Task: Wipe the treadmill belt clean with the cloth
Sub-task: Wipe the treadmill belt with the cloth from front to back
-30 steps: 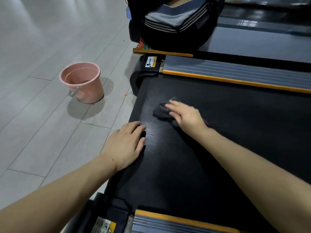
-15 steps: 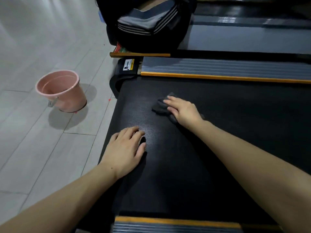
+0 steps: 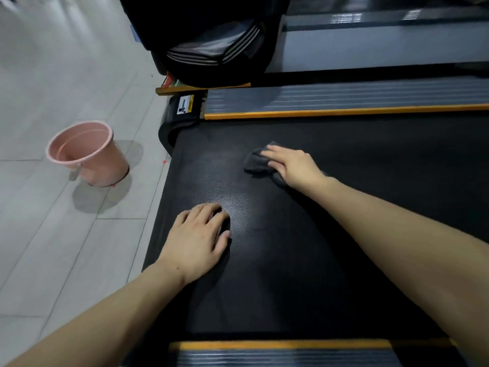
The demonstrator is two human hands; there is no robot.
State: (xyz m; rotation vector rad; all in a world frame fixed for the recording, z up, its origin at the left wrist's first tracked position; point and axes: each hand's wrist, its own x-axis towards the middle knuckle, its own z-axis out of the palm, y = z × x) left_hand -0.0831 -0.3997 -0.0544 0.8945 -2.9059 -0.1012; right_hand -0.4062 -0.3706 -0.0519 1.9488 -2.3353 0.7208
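The black textured treadmill belt (image 3: 291,260) fills the middle of the view. A dark grey cloth (image 3: 255,162) lies bunched on the belt's far part. My right hand (image 3: 293,165) presses flat on the cloth with straight fingers, covering its right half. My left hand (image 3: 198,239) rests palm down on the belt near its left edge, fingers straight, holding nothing.
A pink bucket (image 3: 87,154) stands on the grey tiled floor to the left. Grey side rails with orange trim run along the far (image 3: 344,102) and near (image 3: 285,353) sides of the belt. A black bag (image 3: 211,46) with white stripes sits beyond the far rail.
My right hand has slid the cloth a little to the right along the belt. The camera view has shifted. My left hand stays planted on the belt.
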